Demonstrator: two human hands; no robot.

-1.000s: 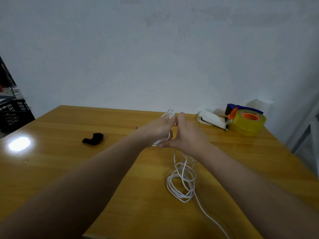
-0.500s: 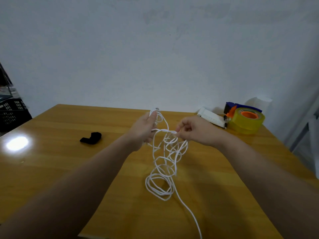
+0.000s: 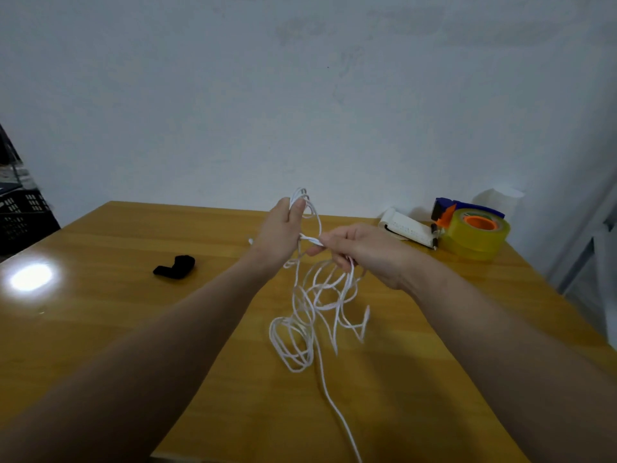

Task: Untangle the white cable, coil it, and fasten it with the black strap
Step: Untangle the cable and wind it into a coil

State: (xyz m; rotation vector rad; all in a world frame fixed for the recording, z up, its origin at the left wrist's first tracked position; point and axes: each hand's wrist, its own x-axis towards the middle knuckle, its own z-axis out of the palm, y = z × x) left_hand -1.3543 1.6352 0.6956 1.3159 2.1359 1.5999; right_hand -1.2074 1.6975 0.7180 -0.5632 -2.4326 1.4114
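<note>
white cable (image 3: pixel 309 315) hung in loose tangled loops over the wooden table (image 3: pixel 100 315). our left hand (image 3: pixel 278 233) gripped its upper loops and our right hand (image 3: pixel 362 252) pinched one strand between them. black strap (image 3: pixel 174 267) lay apart, further left.

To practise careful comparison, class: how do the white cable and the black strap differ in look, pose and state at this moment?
The white cable is long, thin and hangs in tangled loops; the black strap is short, dark and lies bunched up. The cable is gripped by the left hand and right hand, with its lower loops on the table; the strap lies untouched to the left. Both are flexible, and both rest on the table.
</note>
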